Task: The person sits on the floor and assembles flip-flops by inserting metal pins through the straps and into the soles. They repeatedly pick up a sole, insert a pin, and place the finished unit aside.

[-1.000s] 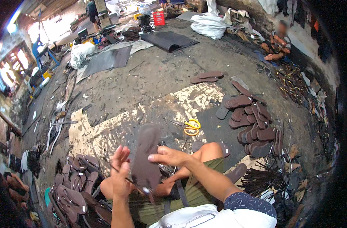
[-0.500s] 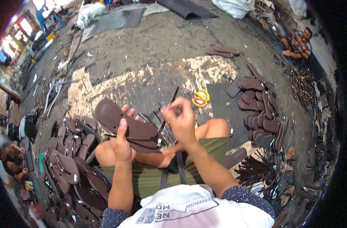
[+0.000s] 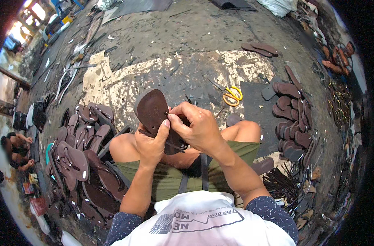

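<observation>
A brown flip-flop sole (image 3: 151,107) is tilted upright above my lap, toe or heel end pointing away. My left hand (image 3: 152,144) is closed around its lower part, thumb on the face beside a small hole. At the sole's right edge my right hand (image 3: 197,126) pinches the end of a thin dark strap (image 3: 167,113); most of that strap is hidden by the fingers. Below my hands, the lower end of the footwear with a small white tag is partly covered.
Finished-looking brown flip-flops (image 3: 72,160) lie heaped at my left. Stacked soles (image 3: 293,137) and a bundle of dark straps (image 3: 279,182) are at my right. Yellow-handled scissors (image 3: 233,96) lie ahead, with two soles (image 3: 260,49) farther off. People sit at both far sides.
The sole has turned more upright and moved right. My right hand has brought the strap from beside the sole to its edge. The head view has shifted.
</observation>
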The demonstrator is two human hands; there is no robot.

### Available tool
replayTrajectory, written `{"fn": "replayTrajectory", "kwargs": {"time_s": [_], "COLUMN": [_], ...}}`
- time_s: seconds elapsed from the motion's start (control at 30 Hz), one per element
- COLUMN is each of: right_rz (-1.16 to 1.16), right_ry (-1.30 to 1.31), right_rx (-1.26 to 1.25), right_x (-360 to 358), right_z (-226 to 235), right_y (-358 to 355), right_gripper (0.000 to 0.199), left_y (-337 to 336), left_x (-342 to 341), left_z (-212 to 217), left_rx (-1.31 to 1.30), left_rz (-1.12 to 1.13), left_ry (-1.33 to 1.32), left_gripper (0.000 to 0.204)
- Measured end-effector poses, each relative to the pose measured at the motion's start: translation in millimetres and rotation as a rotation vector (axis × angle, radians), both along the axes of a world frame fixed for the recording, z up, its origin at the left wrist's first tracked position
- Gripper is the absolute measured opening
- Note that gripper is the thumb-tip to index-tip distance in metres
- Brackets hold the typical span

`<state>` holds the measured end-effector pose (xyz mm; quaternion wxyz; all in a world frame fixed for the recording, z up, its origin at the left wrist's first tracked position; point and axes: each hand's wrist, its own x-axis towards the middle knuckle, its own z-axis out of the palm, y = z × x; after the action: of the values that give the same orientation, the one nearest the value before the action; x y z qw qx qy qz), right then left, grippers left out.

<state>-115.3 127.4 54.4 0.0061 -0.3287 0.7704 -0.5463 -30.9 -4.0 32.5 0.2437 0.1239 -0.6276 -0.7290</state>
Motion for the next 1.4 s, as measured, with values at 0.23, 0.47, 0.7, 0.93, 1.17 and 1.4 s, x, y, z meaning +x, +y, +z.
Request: {"fn": "replayTrajectory", "kwargs": {"time_s": [0.23,0.47,0.7,0.93,1.17,1.4], "right_rz": [-0.077,-0.043,0.003,-0.015,-0.057,0.079], "right_ry": [0.153,0.050,0.058,-0.224,0.126,-0.140], "right_rx": [0.040,-0.042,-0.086,-0.156,-0.102,-0.161], "right_x": [1.0,2.5,3.6,5.9,1.5,7.6], "right_z": [-2.7,-8.5,-18.5,-19.6,-28.5,-23.3], "right_y": [0.7,-0.4,1.3,-4.5,0.7,-2.1], "right_gripper": [0.015,0.017,0.017,0.022,0.018,0.019], "left_y": [-2.2,4.6,4.2,3.5,-2.4,-14.6], "left_x": [10.4,5.6,3.5,2.5,2.0,0.9], "left_z": [-24.4,-13.8,-15.2,-15.3,-29.5,-45.2], "left_rx": [-0.383,-0.413,-0.423,-0.359,-0.289,-0.250], "left_rz": [0.043,0.146,0.139,0.100,-0.013,-0.285], "left_ry": [-0.098,-0.150,-0.103,-0.137,-0.102,-0.094], "left_gripper": [0.023,0.025,0.026,0.025,0.053,0.071]}}
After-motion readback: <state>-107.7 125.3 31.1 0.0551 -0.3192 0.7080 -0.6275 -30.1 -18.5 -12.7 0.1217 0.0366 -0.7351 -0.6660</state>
